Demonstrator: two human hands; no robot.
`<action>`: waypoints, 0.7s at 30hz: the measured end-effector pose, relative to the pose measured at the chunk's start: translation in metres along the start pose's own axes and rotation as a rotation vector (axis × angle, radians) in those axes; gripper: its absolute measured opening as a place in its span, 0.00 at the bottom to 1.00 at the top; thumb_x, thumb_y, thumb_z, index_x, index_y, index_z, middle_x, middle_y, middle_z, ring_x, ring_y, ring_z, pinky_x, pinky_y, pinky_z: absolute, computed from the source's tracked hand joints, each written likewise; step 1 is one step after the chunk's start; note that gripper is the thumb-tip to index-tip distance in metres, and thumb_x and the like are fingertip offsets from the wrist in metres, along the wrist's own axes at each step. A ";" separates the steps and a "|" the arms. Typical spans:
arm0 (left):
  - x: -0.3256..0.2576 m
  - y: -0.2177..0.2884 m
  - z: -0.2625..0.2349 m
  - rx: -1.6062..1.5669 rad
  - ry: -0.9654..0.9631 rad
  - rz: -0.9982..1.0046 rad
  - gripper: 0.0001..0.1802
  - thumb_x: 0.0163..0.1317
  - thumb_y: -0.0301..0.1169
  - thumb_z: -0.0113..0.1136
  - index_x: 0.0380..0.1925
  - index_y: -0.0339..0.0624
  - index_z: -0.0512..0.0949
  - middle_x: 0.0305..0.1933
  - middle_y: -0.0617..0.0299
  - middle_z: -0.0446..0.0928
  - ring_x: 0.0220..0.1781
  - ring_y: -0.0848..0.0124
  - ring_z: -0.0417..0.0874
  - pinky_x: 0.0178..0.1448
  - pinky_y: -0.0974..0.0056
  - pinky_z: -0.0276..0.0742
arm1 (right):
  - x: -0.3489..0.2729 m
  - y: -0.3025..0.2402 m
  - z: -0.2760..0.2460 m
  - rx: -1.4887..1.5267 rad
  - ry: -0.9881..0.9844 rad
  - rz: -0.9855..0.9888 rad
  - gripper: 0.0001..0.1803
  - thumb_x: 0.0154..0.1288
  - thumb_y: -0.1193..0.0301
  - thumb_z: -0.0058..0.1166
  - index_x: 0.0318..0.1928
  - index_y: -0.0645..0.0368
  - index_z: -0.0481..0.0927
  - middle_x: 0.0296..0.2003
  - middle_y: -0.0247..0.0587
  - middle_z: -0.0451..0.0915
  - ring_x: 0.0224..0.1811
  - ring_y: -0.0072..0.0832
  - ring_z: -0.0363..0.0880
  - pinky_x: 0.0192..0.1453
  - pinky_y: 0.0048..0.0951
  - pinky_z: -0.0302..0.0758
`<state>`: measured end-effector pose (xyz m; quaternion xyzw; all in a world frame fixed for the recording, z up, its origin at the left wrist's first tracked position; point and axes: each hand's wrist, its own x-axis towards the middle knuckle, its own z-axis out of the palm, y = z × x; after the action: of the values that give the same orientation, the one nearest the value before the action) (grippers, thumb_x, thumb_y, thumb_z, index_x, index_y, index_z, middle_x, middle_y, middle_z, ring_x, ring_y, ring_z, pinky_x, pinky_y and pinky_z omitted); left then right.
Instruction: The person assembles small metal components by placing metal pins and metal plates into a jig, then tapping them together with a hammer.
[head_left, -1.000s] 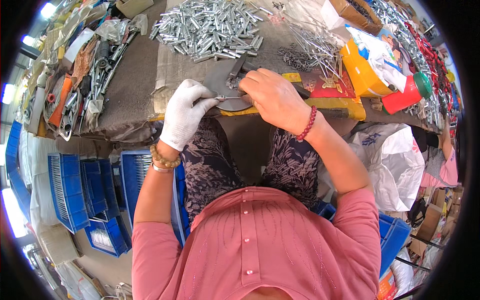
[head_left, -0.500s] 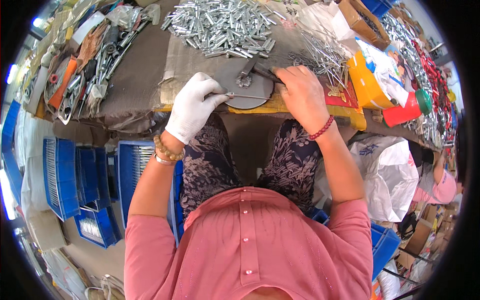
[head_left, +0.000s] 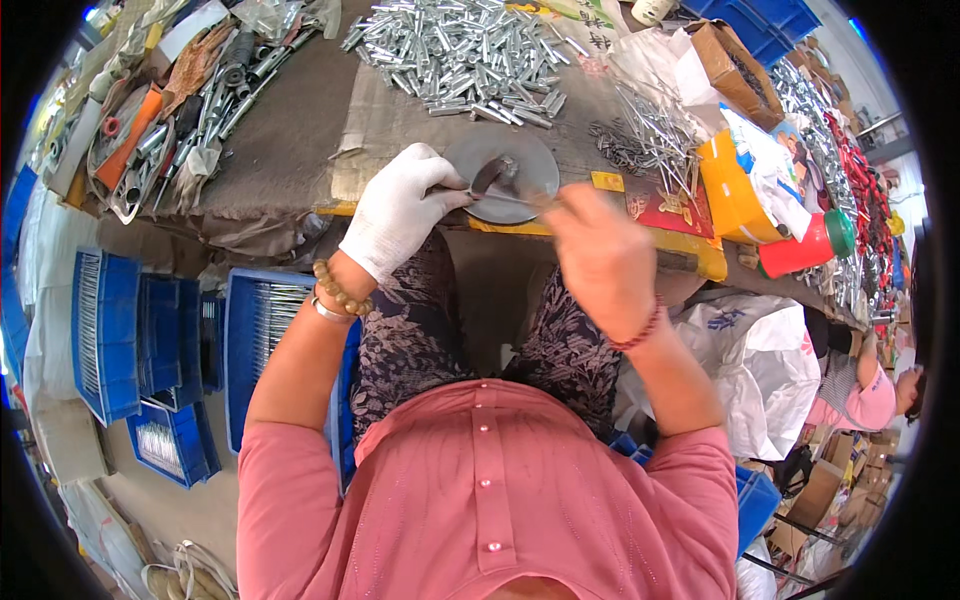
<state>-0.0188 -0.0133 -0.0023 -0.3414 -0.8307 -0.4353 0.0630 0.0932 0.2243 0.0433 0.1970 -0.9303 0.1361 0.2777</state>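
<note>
My left hand, in a white knitted glove, pinches a thin metal rod at its fingertips over the front of a round grey metal plate. My bare right hand is closed and smeared by motion at the plate's right side. It grips a hammer, whose dark head shows as a blurred curve over the plate; its handle is barely visible. Beside the head, a small shiny metal lump stands at the plate's middle.
Beyond the plate lies a heap of short metal sleeves. Thin rods and a yellow box are to the right, near a red jar. Tools crowd the left. Blue bins stand below; another person is at far right.
My right hand has swung nearer and slightly right, and the hammer has moved with it into a blur. My left hand still pinches the rod near the plate's edge. The view has shifted slightly.
</note>
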 end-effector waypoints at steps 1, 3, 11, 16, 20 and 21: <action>0.001 -0.002 0.001 -0.011 0.011 0.004 0.08 0.58 0.24 0.75 0.35 0.37 0.84 0.38 0.56 0.79 0.43 0.58 0.83 0.50 0.59 0.78 | -0.002 0.001 0.003 -0.006 0.003 0.001 0.20 0.63 0.79 0.60 0.55 0.50 0.87 0.39 0.37 0.76 0.35 0.40 0.82 0.37 0.39 0.81; 0.005 -0.003 0.001 -0.024 0.022 0.014 0.08 0.58 0.24 0.75 0.34 0.37 0.84 0.38 0.56 0.79 0.42 0.58 0.83 0.50 0.59 0.78 | -0.005 0.003 0.008 0.041 -0.026 0.045 0.22 0.64 0.78 0.58 0.57 0.47 0.88 0.37 0.36 0.75 0.33 0.39 0.81 0.37 0.37 0.81; 0.003 -0.002 -0.004 -0.061 -0.029 -0.010 0.07 0.59 0.27 0.75 0.35 0.39 0.86 0.37 0.55 0.78 0.42 0.56 0.82 0.49 0.57 0.78 | 0.018 0.022 0.001 0.407 0.012 0.247 0.22 0.60 0.80 0.67 0.56 0.53 0.87 0.43 0.44 0.82 0.42 0.48 0.85 0.44 0.41 0.80; 0.003 -0.001 -0.004 -0.070 -0.049 -0.027 0.07 0.59 0.26 0.75 0.34 0.39 0.86 0.38 0.57 0.78 0.43 0.60 0.82 0.50 0.58 0.78 | 0.016 0.042 0.022 0.149 -0.037 0.123 0.17 0.61 0.76 0.68 0.52 0.54 0.87 0.40 0.42 0.81 0.44 0.44 0.83 0.47 0.43 0.80; 0.000 -0.002 -0.003 -0.038 -0.033 -0.031 0.07 0.59 0.25 0.75 0.36 0.38 0.86 0.39 0.57 0.79 0.44 0.61 0.82 0.52 0.60 0.78 | 0.006 0.007 0.017 0.043 -0.061 0.088 0.10 0.60 0.74 0.69 0.42 0.54 0.83 0.37 0.42 0.79 0.44 0.43 0.83 0.45 0.44 0.81; -0.002 -0.001 -0.003 -0.036 -0.034 -0.034 0.07 0.59 0.25 0.75 0.36 0.38 0.86 0.39 0.57 0.79 0.44 0.61 0.82 0.52 0.60 0.78 | 0.000 0.002 0.020 0.051 -0.113 0.153 0.09 0.60 0.74 0.69 0.39 0.54 0.82 0.36 0.42 0.79 0.44 0.44 0.83 0.44 0.44 0.80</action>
<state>-0.0188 -0.0166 -0.0019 -0.3357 -0.8292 -0.4455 0.0355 0.0833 0.2185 0.0274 0.1400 -0.9531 0.1691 0.2084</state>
